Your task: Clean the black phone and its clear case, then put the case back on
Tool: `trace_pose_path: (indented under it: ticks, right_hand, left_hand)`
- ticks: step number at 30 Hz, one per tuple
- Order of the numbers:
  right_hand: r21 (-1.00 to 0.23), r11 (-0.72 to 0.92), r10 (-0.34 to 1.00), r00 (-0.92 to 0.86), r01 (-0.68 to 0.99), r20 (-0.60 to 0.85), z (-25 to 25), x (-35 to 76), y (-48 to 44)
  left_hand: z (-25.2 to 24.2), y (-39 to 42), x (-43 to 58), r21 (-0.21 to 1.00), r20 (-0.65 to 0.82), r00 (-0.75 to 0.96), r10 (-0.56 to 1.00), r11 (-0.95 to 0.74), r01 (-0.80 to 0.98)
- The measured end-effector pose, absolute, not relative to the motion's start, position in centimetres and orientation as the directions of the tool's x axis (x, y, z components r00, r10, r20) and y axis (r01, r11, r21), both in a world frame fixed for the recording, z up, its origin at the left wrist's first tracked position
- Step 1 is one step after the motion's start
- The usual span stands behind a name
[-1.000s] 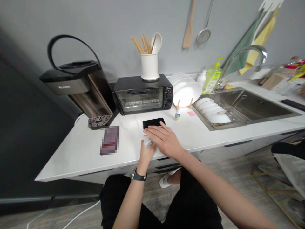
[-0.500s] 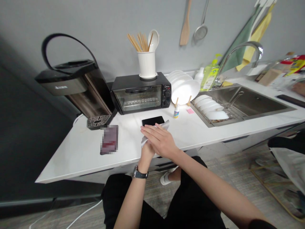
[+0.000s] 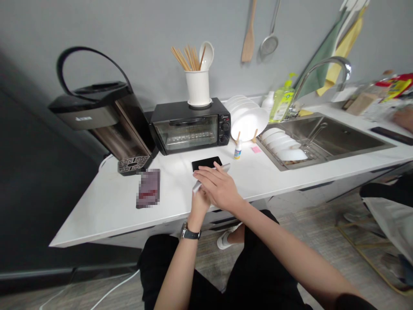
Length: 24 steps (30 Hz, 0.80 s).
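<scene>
The left hand (image 3: 198, 201), with a dark wristwatch (image 3: 190, 234) on its wrist, comes up from below the near edge of the white counter (image 3: 106, 206) and is largely covered by the right hand (image 3: 221, 189). Its grip is closed on a pale grey cloth (image 3: 196, 186), as far as the covered fingers show. The cloth is off the counter, sandwiched between the two hands. One end sticks out at the left of the hands and the other end pokes out past the right fingertips on the far side.

The right hand lies flat on top of the cloth, its grip wide, with the fingers stretched out and pointing left and far.

Just beyond the hands a black rectangular phone (image 3: 206, 163) lies flat on the counter, its near edge partly hidden by the fingers and the cloth. Farther back stands a black toaster oven (image 3: 190, 128) carrying a white utensil holder (image 3: 198, 88) with wooden chopsticks. To the right of the phone are a small white dropper bottle (image 3: 238, 150) and a pink sticky note (image 3: 256, 149). A row of white plates (image 3: 251, 124) stands just behind them. To the right is the steel sink (image 3: 342, 140), with white bowls racked at its left end. At far left stands a black water dispenser (image 3: 103, 116).
</scene>
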State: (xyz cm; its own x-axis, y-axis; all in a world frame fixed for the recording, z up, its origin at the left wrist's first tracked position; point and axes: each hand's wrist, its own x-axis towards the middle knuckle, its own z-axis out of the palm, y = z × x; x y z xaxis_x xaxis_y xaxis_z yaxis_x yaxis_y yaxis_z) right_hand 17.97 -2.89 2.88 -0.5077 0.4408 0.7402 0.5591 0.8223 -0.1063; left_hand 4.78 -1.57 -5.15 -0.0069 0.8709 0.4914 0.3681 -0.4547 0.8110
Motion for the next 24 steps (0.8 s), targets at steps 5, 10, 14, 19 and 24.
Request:
trace_pose_path:
  ticks: [5, 10, 14, 19, 24]
  right_hand:
    - [-0.269, 0.771, 0.51, -0.306, 0.577, 0.804, 2.6, 19.3, -1.8]
    - [-0.461, 0.656, 0.626, -0.089, 0.598, 0.775, 2.7, 17.3, -3.9]
    - [-0.137, 0.786, 0.447, -0.402, 0.602, 0.799, 2.3, 18.3, -2.4]
    - [0.0, 0.789, 0.384, -0.492, 0.614, 0.782, 2.2, 20.0, -0.3]
    - [-0.218, 0.608, 0.567, -0.225, 0.764, 0.793, 3.2, 16.7, -2.3]
  left_hand:
    - [-4.2, -1.9, 5.0, 0.821, 0.461, 0.031, 0.887, -0.44, 0.363]
    - [-4.3, -2.1, 4.8, 0.831, 0.44, 0.041, 0.897, -0.424, 0.362]
    - [-4.8, -2.0, 4.8, 0.838, 0.415, 0.023, 0.91, -0.392, 0.379]
    - [-4.5, -2.0, 5.0, 0.818, 0.399, 0.022, 0.917, -0.367, 0.443]
    - [-4.4, -2.0, 4.8, 0.784, 0.404, 0.034, 0.914, -0.365, 0.502]
